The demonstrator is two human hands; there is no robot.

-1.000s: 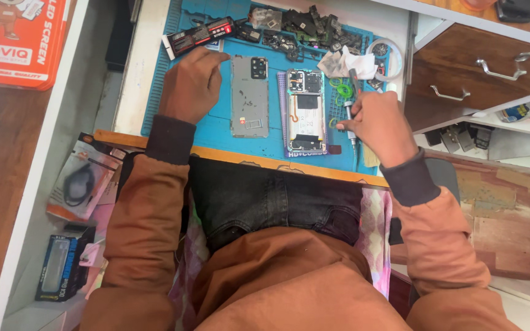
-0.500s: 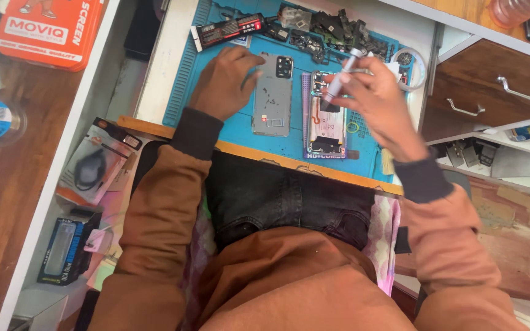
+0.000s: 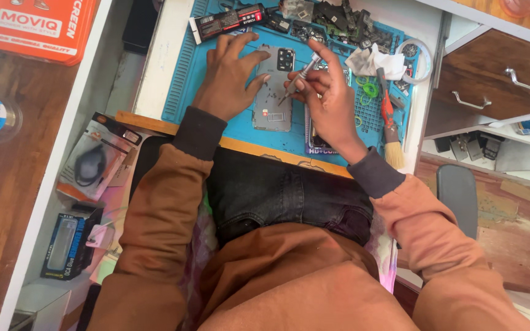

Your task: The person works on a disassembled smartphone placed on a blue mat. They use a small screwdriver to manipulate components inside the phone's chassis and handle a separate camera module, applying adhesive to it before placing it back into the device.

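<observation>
Now the right hand (image 3: pixel 332 101) has lifted off the opened phone it was resting on a second ago and has come across to the left, over the grey back cover (image 3: pixel 274 92). Its fingers are pinched shut round a slim metal tool (image 3: pixel 300 76), likely a small screwdriver, held at a slant with the tip down on the right edge of the cover. That looks like the work passing from the opened phone (image 3: pixel 320 144), now mostly hidden under the right wrist, to the cover beside it. The left hand (image 3: pixel 228 76) stays where it was, spread flat with fingers open, pressing on the cover's left side and holding nothing. So the cover lies between the two hands, touched by both, in the middle of the blue mat (image 3: pixel 182 86) on the tabletop (image 3: pixel 154 61). To the right lies a brush (image 3: pixel 389 125) with a red handle, and at the far edge a black tube (image 3: pixel 231 19) and a heap of small dark parts (image 3: pixel 338 21).
</observation>
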